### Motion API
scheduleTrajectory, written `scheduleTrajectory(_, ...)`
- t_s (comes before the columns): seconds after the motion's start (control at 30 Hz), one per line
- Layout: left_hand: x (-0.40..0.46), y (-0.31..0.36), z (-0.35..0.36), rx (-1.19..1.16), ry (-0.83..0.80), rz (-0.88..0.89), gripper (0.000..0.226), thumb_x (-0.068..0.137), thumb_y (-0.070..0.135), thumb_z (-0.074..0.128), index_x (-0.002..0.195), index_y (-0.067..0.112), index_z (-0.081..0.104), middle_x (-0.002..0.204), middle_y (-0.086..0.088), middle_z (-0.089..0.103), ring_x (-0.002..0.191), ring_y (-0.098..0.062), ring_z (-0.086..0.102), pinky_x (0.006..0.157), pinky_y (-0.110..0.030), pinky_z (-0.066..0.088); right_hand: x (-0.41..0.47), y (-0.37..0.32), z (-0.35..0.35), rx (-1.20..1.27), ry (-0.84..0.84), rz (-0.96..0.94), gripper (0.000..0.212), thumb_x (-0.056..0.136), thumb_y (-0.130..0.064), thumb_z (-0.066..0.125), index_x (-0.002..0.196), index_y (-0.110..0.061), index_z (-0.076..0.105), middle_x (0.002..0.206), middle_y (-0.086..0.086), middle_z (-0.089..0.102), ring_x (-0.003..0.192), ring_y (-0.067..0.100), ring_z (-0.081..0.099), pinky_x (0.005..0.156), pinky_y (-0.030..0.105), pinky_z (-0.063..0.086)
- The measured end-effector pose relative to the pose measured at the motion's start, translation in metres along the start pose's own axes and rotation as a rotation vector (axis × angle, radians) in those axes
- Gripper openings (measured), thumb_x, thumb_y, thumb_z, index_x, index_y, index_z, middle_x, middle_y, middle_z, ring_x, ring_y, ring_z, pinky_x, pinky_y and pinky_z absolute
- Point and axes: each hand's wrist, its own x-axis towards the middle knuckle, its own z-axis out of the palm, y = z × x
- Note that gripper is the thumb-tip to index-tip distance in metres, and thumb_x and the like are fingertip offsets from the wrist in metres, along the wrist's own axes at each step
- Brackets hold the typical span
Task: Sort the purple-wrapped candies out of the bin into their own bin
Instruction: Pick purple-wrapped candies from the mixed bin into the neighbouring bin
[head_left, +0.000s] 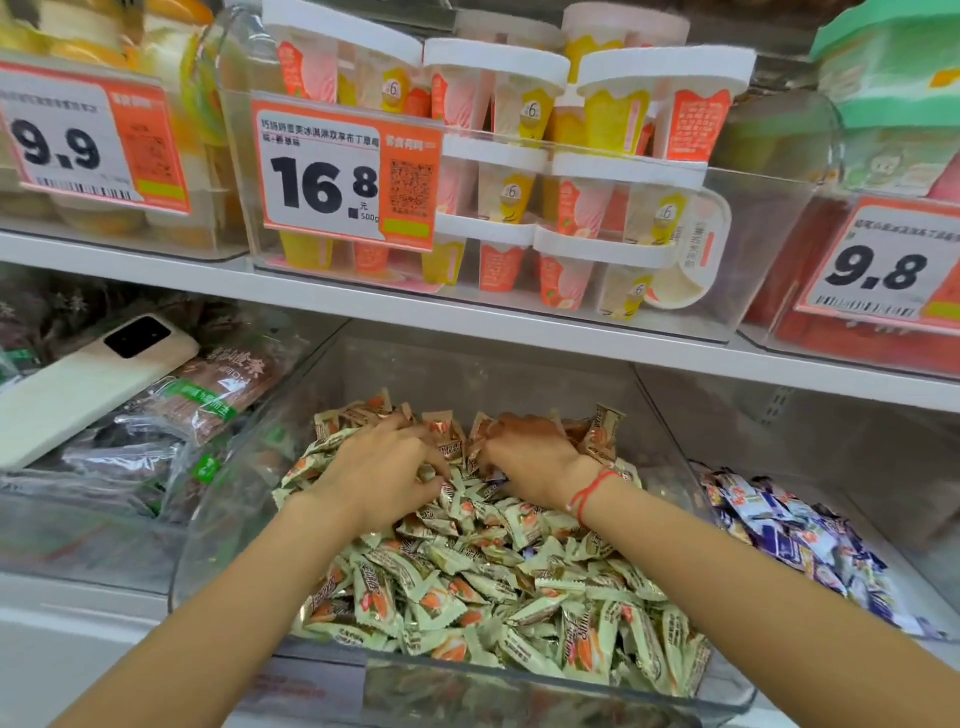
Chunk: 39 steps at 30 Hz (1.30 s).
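A white shelf (519, 325) ran across the whole width, its front edge hanging just above the back of a clear plastic bin (218, 525) on the level below, so the room to move lay at the bin's open top and front. The bin's curved left wall rose beside a neighbouring compartment where a white phone (88, 384) lay tilted on packaged goods, and its low front lip (519, 675) crossed beneath both forearms. A heap of green-wrapped candies (467, 597) filled the bin nearly to that lip, banked higher toward the back, with brown-wrapped ones (447, 426) at the far rim. To the right, past the bin's right wall, a second clear bin (924, 582) held the purple-wrapped candies (789, 540) in a loose pile against its left side (much bare floor showed behind and right of them). Above, a tray of cup desserts (519, 156) stood behind a 16.8 price tag (343, 176). The left hand (379, 478) lay palm down on the heap, its fingers (431, 470) curled into the wrappers. The right hand (530, 462), a red string bracelet (592, 491) on its wrist, was dug in just beside it; its fingers were buried among the candies, and I could not tell whether they were clamped on anything, though a bit of purple (496, 480) showed at that hand's lower edge.
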Motion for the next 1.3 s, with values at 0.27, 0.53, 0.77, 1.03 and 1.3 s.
scheduleTrajectory(0.27,-0.002,0.002,0.000,0.007,0.021,0.004,0.030,0.096,0.047,0.043,0.118,0.039,0.062,0.133,0.011,0.052,0.121,-0.017,0.040,0.098,-0.034,0.033,-0.047,0.005,-0.032,0.371,0.129,0.104,0.005,0.087,-0.028,0.069,0.088,-0.024,0.069,0.092,-0.013,0.065,0.081,0.011,0.058,0.068,0.023,0.037)
scheduleTrajectory(0.53,0.016,0.066,-0.007,-0.265,-0.183,0.167,0.051,0.089,0.052,0.056,0.135,0.031,0.048,0.138,0.009,0.052,0.127,-0.014,0.045,0.106,-0.039,0.037,-0.129,0.023,-0.044,0.473,0.300,0.247,0.013,0.103,-0.028,0.036,0.113,-0.035,0.039,0.071,-0.012,0.052,0.060,0.003,0.049,0.056,0.030,0.037)
scheduleTrajectory(0.77,0.032,0.060,-0.005,0.016,0.030,-0.045,0.029,0.090,0.036,0.060,0.118,0.026,0.060,0.106,0.004,0.067,0.095,-0.016,0.063,0.075,-0.027,0.048,-0.126,0.032,-0.021,0.653,0.276,0.291,0.030,0.103,-0.017,0.034,0.128,-0.030,0.046,0.070,-0.015,0.041,0.054,0.002,0.040,0.052,0.025,0.031)
scheduleTrajectory(1.03,0.005,0.046,-0.021,-0.122,0.016,0.066,0.045,0.089,0.046,0.059,0.131,0.035,0.051,0.135,0.009,0.053,0.128,-0.016,0.043,0.101,-0.036,0.039,-0.125,0.034,-0.017,0.811,0.349,0.363,0.030,0.103,-0.019,0.036,0.112,-0.036,0.058,0.089,-0.006,0.065,0.046,0.008,0.046,0.050,0.030,0.036)
scheduleTrajectory(1.3,0.039,0.076,0.018,-0.108,-0.277,0.183,0.060,0.083,0.040,0.068,0.137,0.034,0.042,0.137,0.005,0.051,0.121,-0.021,0.050,0.097,-0.038,0.043,-0.125,0.031,-0.020,0.720,0.309,0.383,0.031,0.102,-0.015,0.037,0.115,-0.031,0.061,0.054,-0.010,0.044,0.053,-0.006,0.050,0.047,0.022,0.021)
